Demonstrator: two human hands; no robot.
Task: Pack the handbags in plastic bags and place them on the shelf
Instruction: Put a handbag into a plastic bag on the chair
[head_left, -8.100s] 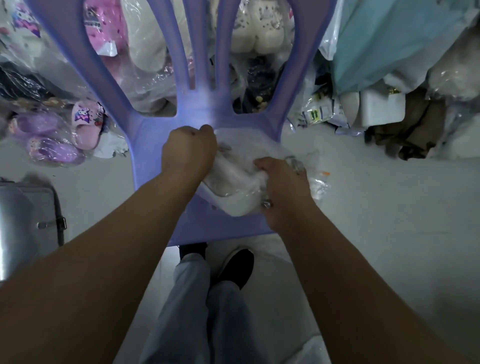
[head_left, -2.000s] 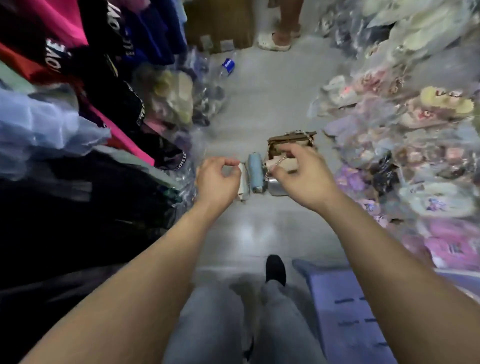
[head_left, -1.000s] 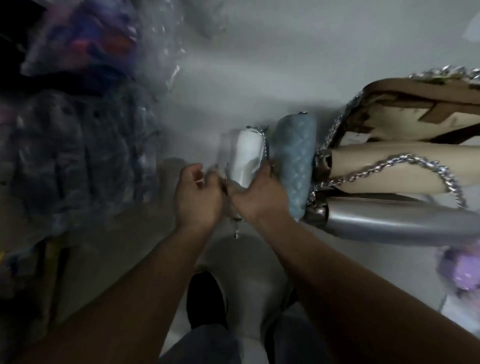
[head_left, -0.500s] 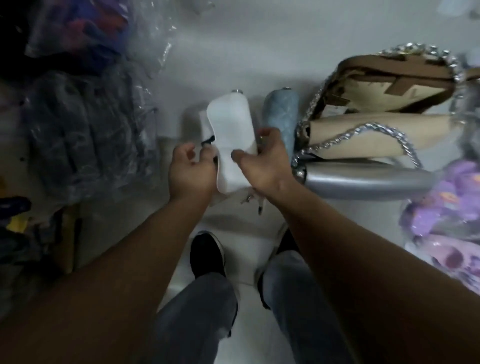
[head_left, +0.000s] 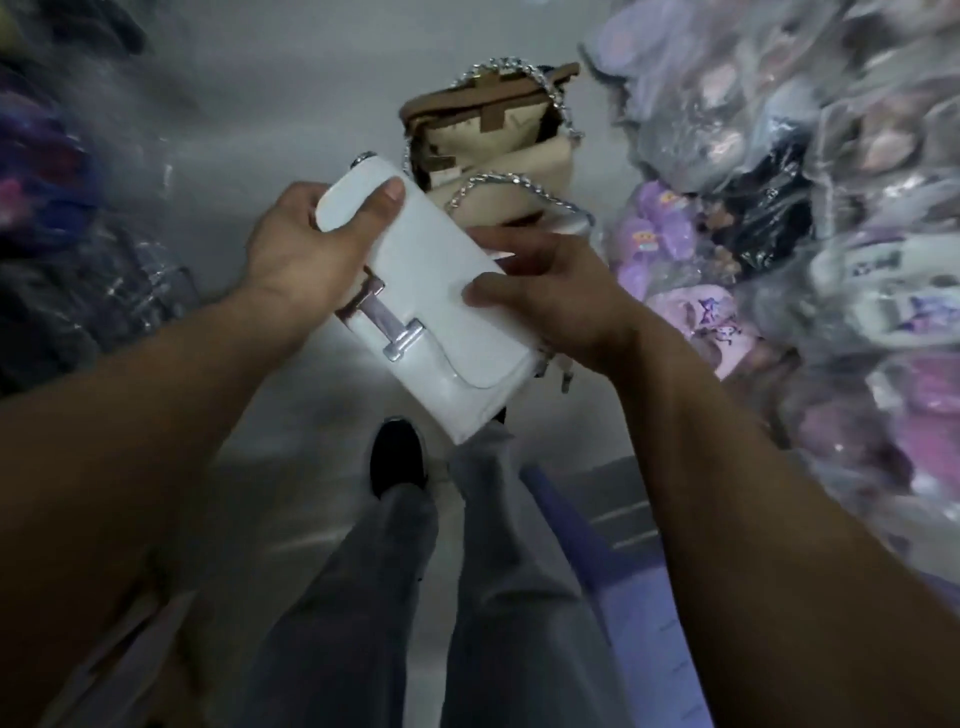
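I hold the white handbag (head_left: 436, 317) above the floor (head_left: 291, 104) with both hands. My left hand (head_left: 306, 260) grips its upper end, my right hand (head_left: 561, 301) pinches its far edge. The brown and beige handbags (head_left: 493, 140) stand behind it on the floor.

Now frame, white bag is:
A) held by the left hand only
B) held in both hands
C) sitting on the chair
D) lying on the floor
B: the left hand grips the upper end of the white bag and the right hand holds its right edge, with the bag up off the floor.
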